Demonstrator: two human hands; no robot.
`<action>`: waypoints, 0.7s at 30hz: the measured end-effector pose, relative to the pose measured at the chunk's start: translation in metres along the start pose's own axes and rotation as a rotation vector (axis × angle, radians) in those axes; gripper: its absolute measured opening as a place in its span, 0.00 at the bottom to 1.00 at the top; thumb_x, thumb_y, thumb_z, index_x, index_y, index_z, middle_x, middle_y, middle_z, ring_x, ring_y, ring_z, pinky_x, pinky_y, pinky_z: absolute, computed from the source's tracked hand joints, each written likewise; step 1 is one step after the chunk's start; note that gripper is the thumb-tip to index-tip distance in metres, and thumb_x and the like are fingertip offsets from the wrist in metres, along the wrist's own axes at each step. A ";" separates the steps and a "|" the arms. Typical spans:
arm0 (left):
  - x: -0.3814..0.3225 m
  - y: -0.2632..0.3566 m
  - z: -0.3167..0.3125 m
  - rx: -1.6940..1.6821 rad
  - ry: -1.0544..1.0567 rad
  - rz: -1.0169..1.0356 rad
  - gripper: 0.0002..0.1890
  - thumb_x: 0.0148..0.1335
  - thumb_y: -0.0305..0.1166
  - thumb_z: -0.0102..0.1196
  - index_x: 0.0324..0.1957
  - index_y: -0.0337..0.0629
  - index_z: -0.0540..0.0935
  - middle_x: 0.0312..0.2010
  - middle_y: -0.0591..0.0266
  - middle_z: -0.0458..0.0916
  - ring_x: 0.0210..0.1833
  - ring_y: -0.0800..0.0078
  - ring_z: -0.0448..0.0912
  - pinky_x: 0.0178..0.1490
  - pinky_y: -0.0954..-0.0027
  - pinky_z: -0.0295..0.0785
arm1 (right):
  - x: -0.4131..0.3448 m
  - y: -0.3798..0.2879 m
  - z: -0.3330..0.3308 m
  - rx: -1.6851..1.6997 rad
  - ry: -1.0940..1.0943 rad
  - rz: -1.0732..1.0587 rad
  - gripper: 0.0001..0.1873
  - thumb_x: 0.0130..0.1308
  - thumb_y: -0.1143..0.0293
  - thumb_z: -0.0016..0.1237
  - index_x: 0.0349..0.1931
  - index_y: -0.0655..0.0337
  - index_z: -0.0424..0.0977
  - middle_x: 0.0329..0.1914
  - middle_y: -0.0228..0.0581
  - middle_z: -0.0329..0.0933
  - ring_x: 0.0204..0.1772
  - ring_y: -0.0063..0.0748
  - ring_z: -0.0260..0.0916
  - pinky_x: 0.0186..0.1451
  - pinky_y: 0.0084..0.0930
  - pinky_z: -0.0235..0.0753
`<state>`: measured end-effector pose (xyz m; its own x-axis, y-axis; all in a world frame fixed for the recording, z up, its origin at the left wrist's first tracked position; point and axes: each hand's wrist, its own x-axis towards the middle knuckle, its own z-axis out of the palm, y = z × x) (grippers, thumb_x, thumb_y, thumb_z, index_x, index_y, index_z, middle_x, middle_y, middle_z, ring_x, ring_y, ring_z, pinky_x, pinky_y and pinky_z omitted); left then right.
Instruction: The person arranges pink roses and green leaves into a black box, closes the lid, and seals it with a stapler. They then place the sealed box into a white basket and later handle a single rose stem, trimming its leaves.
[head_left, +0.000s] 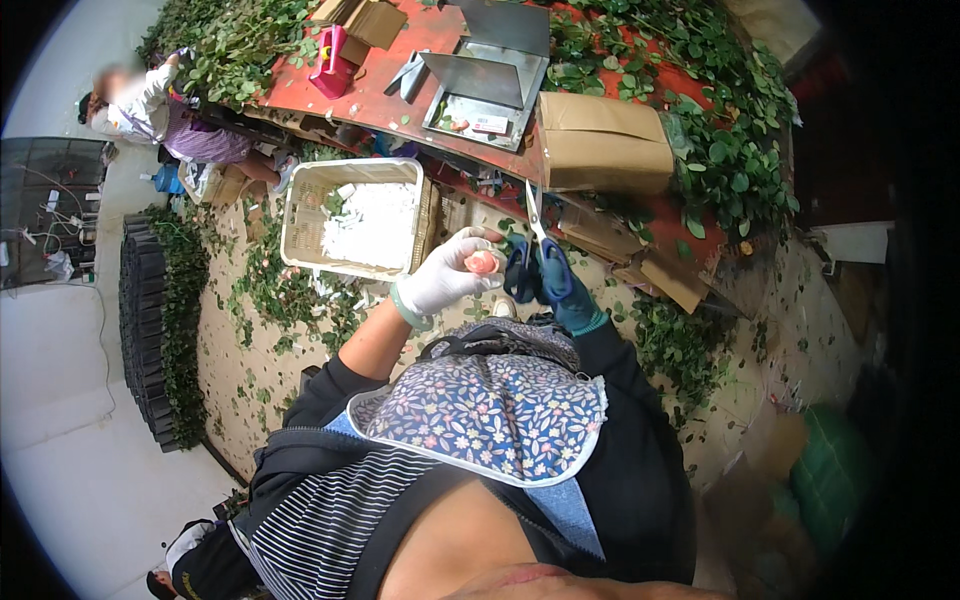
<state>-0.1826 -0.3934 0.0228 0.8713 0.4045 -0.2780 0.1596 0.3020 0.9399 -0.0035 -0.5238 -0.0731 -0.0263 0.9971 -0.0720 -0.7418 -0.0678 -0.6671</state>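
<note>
My left hand (448, 271), in a white glove with a pale green cuff, holds a peach-pink rose bloom (481, 262) between thumb and fingers. Beside it my right hand (570, 296), in a dark blue-green glove, grips a pair of scissors (537, 225) by their dark blue handles. The scissor blades point up toward the table edge and look slightly parted. The rose's stem is hidden by the hands, if there is one. A cream plastic crate (352, 166) stands just left of my left hand, with many small white pieces (371, 229) inside.
A red table (296, 82) bears metal trays (517, 135), a pink tape dispenser (330, 64), a cardboard-wrapped bundle (606, 142) and leafy rose stems (720, 150). Flattened cardboard (667, 281) leans below. Cut leaves litter the floor (247, 375). A person (150, 112) works at the far left; another (206, 562) is behind.
</note>
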 end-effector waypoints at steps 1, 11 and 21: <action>-0.002 0.003 0.000 -0.001 0.011 0.021 0.14 0.54 0.28 0.65 0.44 0.39 0.81 0.60 0.63 0.61 0.53 0.74 0.71 0.54 0.71 0.70 | 0.005 -0.008 0.009 -0.228 0.089 -0.077 0.31 0.67 0.56 0.51 0.64 0.63 0.60 0.47 0.30 0.73 0.44 0.21 0.73 0.45 0.15 0.73; 0.008 0.020 0.023 -0.055 0.053 0.109 0.12 0.49 0.23 0.66 0.38 0.39 0.83 0.69 0.57 0.54 0.54 0.76 0.72 0.55 0.71 0.69 | 0.011 -0.034 0.012 -0.394 0.037 0.002 0.21 0.69 0.66 0.49 0.60 0.61 0.67 0.47 0.27 0.74 0.43 0.16 0.69 0.44 0.16 0.72; 0.029 0.002 0.018 -0.368 0.223 0.071 0.31 0.56 0.23 0.61 0.63 0.34 0.67 0.42 0.69 0.78 0.45 0.83 0.74 0.55 0.75 0.68 | 0.010 -0.020 -0.009 -0.882 -0.191 -0.071 0.25 0.61 0.67 0.57 0.59 0.61 0.69 0.51 0.36 0.74 0.49 0.27 0.70 0.52 0.25 0.71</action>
<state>-0.1482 -0.3963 0.0205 0.7460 0.5998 -0.2893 -0.1084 0.5380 0.8359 0.0166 -0.5128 -0.0671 -0.1689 0.9837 0.0624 0.0347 0.0692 -0.9970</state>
